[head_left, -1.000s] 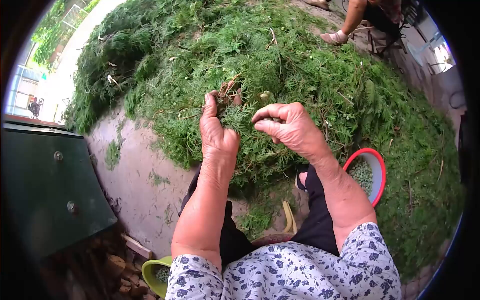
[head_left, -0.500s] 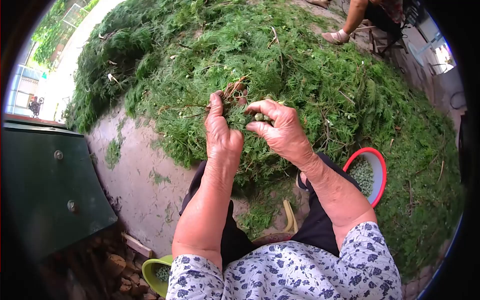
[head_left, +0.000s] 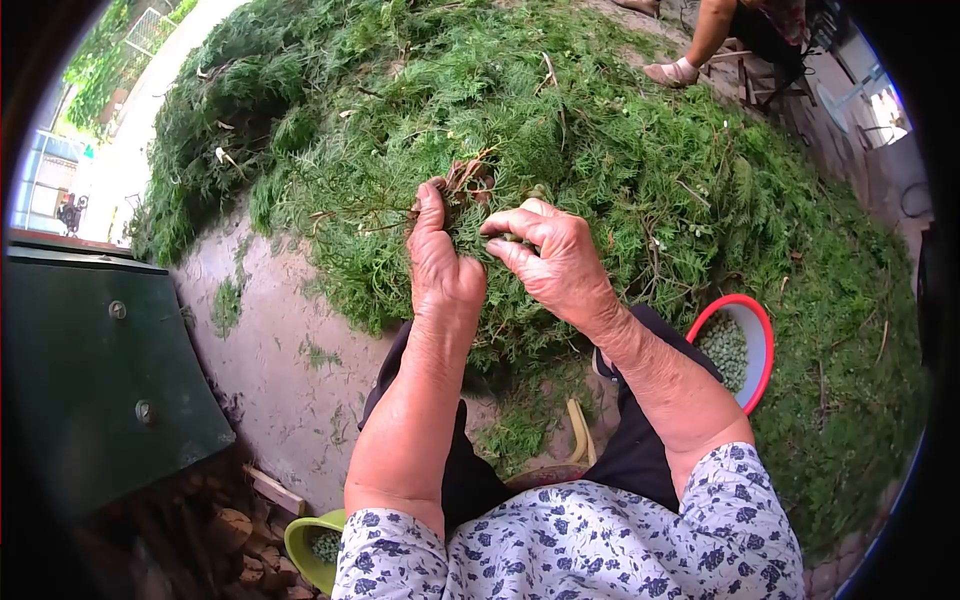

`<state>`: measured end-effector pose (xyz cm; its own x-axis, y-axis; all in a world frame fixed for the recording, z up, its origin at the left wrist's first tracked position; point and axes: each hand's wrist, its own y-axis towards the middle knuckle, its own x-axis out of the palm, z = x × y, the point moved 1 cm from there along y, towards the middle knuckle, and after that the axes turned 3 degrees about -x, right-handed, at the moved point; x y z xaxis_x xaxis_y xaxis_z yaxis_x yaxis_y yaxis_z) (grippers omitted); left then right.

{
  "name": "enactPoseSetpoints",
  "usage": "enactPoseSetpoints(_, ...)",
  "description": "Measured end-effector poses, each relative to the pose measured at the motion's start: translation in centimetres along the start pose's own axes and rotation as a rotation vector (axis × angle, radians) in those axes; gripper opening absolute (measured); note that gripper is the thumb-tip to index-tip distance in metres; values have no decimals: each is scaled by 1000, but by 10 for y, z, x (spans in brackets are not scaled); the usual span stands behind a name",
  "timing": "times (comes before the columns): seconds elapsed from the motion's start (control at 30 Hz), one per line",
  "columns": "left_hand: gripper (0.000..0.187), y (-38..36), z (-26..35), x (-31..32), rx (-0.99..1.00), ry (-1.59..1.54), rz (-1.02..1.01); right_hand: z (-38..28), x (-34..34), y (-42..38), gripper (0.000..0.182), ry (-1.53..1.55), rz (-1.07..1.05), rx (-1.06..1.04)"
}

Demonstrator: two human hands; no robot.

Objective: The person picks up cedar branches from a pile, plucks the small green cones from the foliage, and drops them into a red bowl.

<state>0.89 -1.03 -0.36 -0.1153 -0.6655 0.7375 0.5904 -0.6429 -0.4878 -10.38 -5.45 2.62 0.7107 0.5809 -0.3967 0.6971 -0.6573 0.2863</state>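
My left hand (head_left: pixel 440 250) is closed around the brown stems of a conifer branch (head_left: pixel 468 180), thumb pointing up. Thin green sprigs (head_left: pixel 370 215) stick out to the left of its grip. Right beside it, my right hand (head_left: pixel 545 250) is closed, thumb and forefinger nearly together near the branch. Small round green cones are partly hidden inside its curled fingers. Beneath both hands spreads a large heap of green conifer branches (head_left: pixel 560 130).
At the right, a red-rimmed bowl (head_left: pixel 768 350) holds many small green cones. A yellow-green bowl (head_left: pixel 300 550) with similar cones stands at lower left. A dark green metal panel (head_left: pixel 100 380) is on the left. Another person's leg (head_left: pixel 708 40) shows at upper right.
My right hand has shifted slightly left toward the branch, and its fingers have closed further, hiding the green cones that showed before. My left hand has barely moved.
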Motion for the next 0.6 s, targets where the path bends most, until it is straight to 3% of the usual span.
enactPoseSetpoints(0.13, 25, 0, 0, -2, -2, 36, -20, 3, 3, -1, 23, -2, -39, 0)
enactPoseSetpoints(0.23, 26, 3, -1, -4, 29, 66, 11, 3, 4, -1, 24, -22, -58, -116)
enactPoseSetpoints(0.37, 26, 1, 0, -5, 45, 89, -12, -2, 5, -3, 24, -41, 18, -105)
enactPoseSetpoints(0.53, 23, -19, 3, 3, 169, 359, 24, -8, 11, -8, 24, -40, 103, -113)
enactPoseSetpoints(0.57, 23, -21, 0, -5, 646, 928, 34, -7, 12, -9, 24, 16, 139, -102)
enactPoseSetpoints(0.6, 23, -12, 1, -11, 648, 926, 35, -6, 12, -9, 24, 72, 174, -91)
